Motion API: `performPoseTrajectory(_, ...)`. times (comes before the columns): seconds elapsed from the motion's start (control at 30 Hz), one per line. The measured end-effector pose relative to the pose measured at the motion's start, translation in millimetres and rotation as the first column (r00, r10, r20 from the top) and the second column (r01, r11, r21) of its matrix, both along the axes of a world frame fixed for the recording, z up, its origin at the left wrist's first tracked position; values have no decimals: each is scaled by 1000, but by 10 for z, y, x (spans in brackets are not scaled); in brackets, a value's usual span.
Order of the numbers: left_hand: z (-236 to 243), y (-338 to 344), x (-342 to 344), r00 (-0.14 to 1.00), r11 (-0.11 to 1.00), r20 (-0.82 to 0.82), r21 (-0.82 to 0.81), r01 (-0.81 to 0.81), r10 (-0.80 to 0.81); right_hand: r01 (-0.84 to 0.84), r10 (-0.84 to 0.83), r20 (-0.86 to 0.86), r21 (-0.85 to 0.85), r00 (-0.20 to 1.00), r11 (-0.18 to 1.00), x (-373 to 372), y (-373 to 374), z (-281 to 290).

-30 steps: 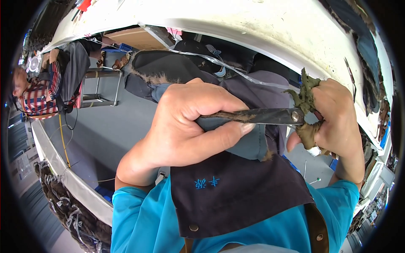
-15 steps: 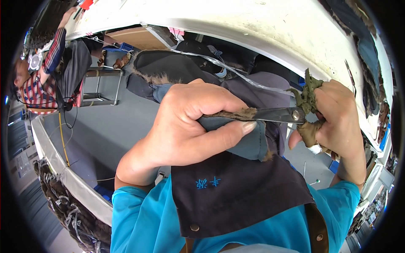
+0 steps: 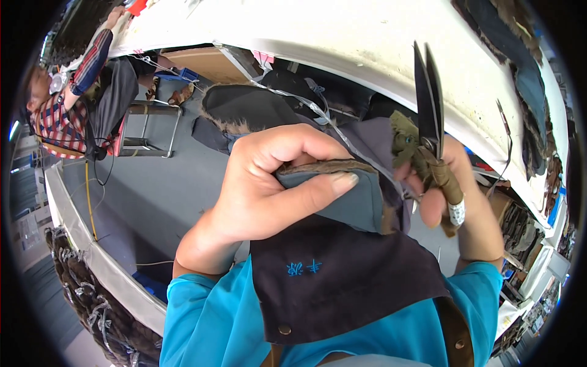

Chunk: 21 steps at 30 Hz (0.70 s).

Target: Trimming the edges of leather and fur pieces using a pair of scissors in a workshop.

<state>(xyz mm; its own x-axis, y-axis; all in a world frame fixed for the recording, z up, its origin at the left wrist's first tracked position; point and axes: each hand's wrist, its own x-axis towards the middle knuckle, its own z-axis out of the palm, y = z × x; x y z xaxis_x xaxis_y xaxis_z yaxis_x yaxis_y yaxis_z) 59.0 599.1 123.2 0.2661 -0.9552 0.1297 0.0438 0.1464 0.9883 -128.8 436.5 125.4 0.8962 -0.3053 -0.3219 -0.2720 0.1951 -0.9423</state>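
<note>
My left hand (image 3: 263,192) pinches a blue-grey fabric piece (image 3: 353,205) between thumb and fingers. Brown fur shows along its upper edge, and a seam runs near its right end. To the right, my right hand (image 3: 469,186) grips a pair of scissors (image 3: 431,107) whose handles are wrapped in olive-green cloth. The blades point upward, slightly apart, away from the fabric. White wrapping shows near the lower end of one handle. Behind my left hand, a dark grey fabric piece with a fur edge (image 3: 244,107) lies over my lap.
A long white table (image 3: 330,27) crosses the far side, with dark fur-edged pieces (image 3: 520,73) at its right. At the left, a person in a checked top (image 3: 61,125) sits by a metal-framed stool (image 3: 150,131). Dark fur bundles (image 3: 92,300) hang at lower left.
The scissors have come away from the fabric edge and swung from pointing left to pointing up, with my right hand turning. My left hand keeps its pinch on the fabric piece.
</note>
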Motion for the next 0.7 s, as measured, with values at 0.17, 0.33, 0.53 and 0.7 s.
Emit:
performPoseTrajectory(0.17,-10,46,-32,990,999,-138,-9,-32,30,90,-88,331,8,939,996,257,349,-85)
performPoseTrajectory(0.33,-107,110,24,991,996,-100,-26,-90,87,123,-149,314,100,938,987,382,454,-30)
performPoseTrajectory(0.53,-111,182,98,992,988,22,-101,-119,121,152,-164,346,63,924,986,414,492,-46)
performPoseTrajectory(0.7,-42,248,100,959,982,213,-74,-176,188,119,-128,282,49,951,992,393,497,-13)
